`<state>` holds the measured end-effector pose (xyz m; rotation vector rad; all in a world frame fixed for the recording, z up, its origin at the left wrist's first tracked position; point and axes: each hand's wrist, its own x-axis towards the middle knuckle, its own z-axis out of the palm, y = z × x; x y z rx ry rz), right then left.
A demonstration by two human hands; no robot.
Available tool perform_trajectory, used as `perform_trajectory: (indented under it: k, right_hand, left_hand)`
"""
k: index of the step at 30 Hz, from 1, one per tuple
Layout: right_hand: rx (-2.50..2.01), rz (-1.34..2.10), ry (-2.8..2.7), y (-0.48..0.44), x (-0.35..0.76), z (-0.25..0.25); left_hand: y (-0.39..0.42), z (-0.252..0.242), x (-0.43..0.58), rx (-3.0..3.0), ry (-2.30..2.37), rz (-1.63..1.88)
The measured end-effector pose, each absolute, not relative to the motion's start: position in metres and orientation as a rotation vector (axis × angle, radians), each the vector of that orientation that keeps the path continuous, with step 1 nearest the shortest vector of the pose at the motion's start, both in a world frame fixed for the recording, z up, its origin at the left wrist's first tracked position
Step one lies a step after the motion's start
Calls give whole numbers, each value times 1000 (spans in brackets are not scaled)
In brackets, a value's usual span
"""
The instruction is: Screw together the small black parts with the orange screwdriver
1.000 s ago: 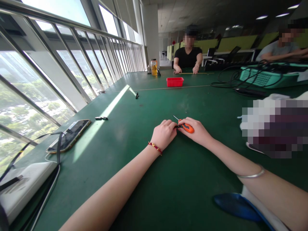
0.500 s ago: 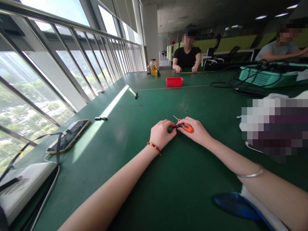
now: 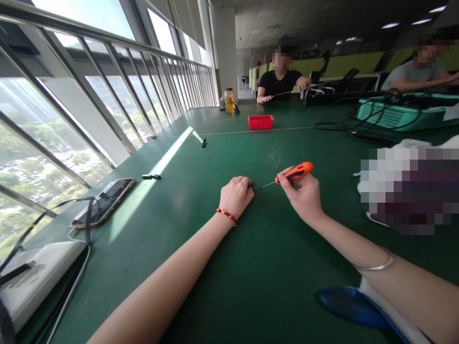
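My left hand [image 3: 234, 197] rests low over the green table, its fingers closed round a small black part [image 3: 252, 185]. Only the part's end sticks out past the fingertips, so its kind stays hidden. My right hand [image 3: 304, 196] grips a screwdriver [image 3: 294, 173] by its orange and black handle. The thin metal shaft points left and slightly down, its tip a short way from the black part and apart from it. Farther off to the left lie two small black pieces, one [image 3: 151, 177] near the sunlit strip and another [image 3: 204, 142] beyond it.
A red bin [image 3: 260, 122] stands ahead, with a jar [image 3: 229, 101] behind it. Left lie a phone [image 3: 103, 203] and a white power strip [image 3: 46, 277] with cables. Right are a teal basket [image 3: 405, 114] and black cables. A person [image 3: 281, 81] sits opposite, holding a thin rod.
My right hand has drawn away to the right and turned the screwdriver so its tip faces left. My left hand has shifted slightly left with the black part. The person opposite has lifted a rod.
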<state>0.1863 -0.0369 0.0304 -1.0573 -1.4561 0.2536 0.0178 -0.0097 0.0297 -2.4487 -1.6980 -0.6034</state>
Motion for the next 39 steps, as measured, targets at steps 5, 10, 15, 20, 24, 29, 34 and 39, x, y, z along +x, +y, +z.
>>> perform_trajectory:
  k: [5, 10, 15, 20, 24, 29, 34, 39]
  right_hand:
    - [-1021, 276, -1472, -40, 182, 31]
    - [-1041, 354, -1466, -39, 183, 29]
    - [-1052, 372, -1478, -37, 184, 28]
    - [-1056, 381, -1468, -36, 184, 27]
    - [-1063, 399, -1473, -36, 185, 25]
    - [-1061, 382, -1472, -37, 186, 28]
    - [-1048, 393, -1489, -36, 186, 30]
    - [-997, 404, -1434, -35, 185, 28]
  left_hand:
    - [-11, 31, 19, -2482, -1669, -559]
    - [-10, 30, 18, -2493, -1649, -572]
    - [-9, 29, 18, -2499, -1638, -561]
    - [-9, 30, 18, -2507, -1626, -566]
    - [-9, 30, 18, -2515, -1630, -561]
    - [-8, 29, 17, -2534, -1591, -562]
    - [-8, 29, 16, -2554, -1546, -570]
    - [-8, 29, 15, -2567, -1551, -556]
